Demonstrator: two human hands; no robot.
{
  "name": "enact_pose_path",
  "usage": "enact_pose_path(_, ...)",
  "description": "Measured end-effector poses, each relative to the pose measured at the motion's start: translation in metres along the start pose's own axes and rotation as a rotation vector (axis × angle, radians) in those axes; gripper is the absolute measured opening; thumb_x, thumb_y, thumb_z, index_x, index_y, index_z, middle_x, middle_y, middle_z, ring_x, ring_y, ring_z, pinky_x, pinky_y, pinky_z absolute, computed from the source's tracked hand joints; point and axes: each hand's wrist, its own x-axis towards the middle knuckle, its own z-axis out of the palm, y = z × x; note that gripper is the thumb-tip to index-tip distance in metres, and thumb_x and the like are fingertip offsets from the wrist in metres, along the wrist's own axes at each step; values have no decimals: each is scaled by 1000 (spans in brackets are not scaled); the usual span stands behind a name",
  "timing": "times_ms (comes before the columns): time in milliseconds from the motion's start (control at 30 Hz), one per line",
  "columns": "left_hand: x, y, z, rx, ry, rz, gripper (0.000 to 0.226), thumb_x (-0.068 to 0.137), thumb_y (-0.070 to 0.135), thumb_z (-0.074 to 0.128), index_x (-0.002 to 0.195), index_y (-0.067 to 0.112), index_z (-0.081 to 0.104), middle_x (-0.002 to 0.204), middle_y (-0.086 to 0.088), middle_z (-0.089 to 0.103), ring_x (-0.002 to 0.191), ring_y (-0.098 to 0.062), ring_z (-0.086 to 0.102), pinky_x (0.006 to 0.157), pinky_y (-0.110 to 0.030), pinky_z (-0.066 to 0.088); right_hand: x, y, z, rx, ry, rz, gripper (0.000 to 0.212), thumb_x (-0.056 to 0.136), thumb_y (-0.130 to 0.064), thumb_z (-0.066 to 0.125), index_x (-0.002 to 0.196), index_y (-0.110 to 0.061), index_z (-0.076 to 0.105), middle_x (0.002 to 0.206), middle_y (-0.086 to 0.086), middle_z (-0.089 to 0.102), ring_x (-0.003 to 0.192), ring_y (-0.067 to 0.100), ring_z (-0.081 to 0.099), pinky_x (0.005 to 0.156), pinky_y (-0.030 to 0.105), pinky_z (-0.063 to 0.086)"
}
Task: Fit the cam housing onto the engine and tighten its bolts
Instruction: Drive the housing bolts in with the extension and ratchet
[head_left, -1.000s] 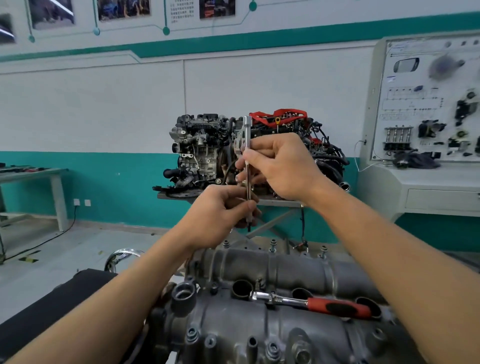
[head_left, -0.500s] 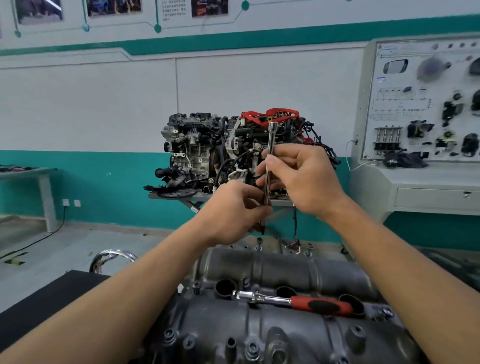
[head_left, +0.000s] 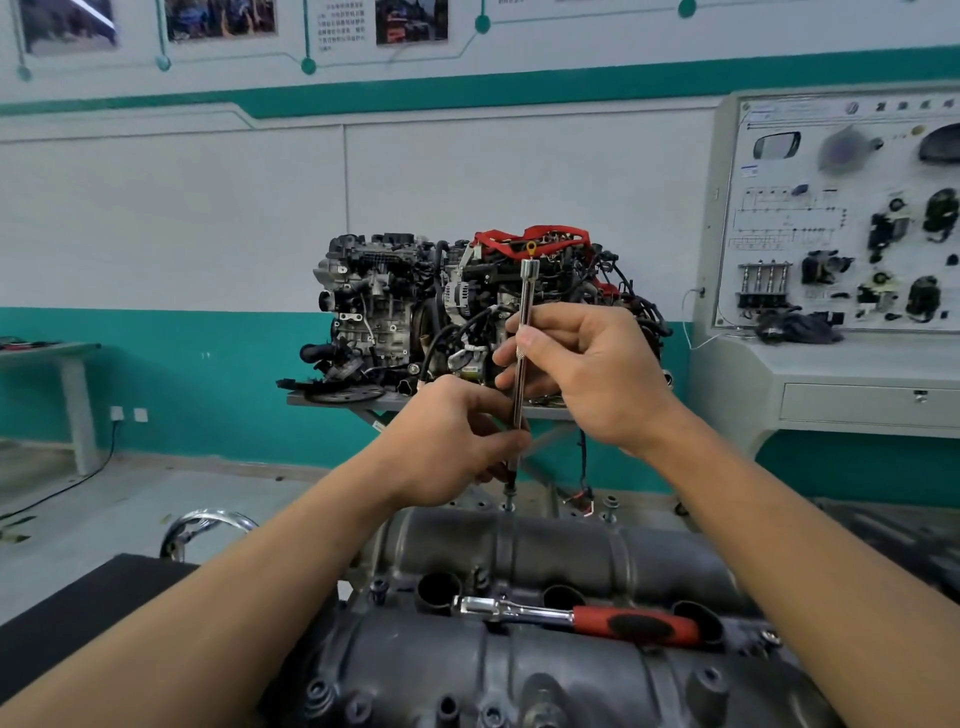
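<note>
Two hands are locked on one upright extension bar (head_left: 523, 358): the right hand (head_left: 587, 369) is pinched on its middle, and the left hand (head_left: 452, 441) has fingers (head_left: 506, 441) curled round its lower end. The tip is planted on a bolt (head_left: 509, 504) at the far edge of the cam housing (head_left: 545, 561), directly below. A red-handled ratchet (head_left: 576, 618) is laid across the housing.

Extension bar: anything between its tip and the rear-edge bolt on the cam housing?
Nothing visible. The extension bar, gripped by the left hand low and the right hand higher, stands upright, tip at the bolt. The ratchet lies apart on the cam housing, nearer the camera.
</note>
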Motion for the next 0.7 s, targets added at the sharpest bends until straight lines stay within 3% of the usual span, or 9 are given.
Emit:
enact_pose_path(167,-1,5,5,51,85,36,20,83,29,82,90,11,77,79,-4,77,75,-23,74,73,-46,61,0,-1,1,49,2,24,20,98,-9,59,87,-18,72,82,3,77,72,20,75,63,37,62)
enact_pose_path(367,1,8,5,-42,239,42,22,79,21,85,83,2,75,74,-16,75,72,-35,73,67,-51,60,0,-1,3,83,-1,39,19,99,-12,59,87,-20,71,83,2,77,76,17,75,59,23,57)
enact_pose_path(533,2,8,7,-112,239,32,23,80,16,83,82,-4,72,75,-26,71,71,-46,69,63,-55,60,2,0,3,75,10,57,17,98,-14,60,86,-17,72,81,3,77,73,17,74,57,25,57)
enact_pose_path(700,4,7,9,-161,202,15,20,82,13,81,86,-5,72,81,-28,72,76,-47,70,68,-52,62,4,1,-1,64,12,72,15,98,-13,61,88,-13,71,80,4,76,71,18,73,55,27,58)
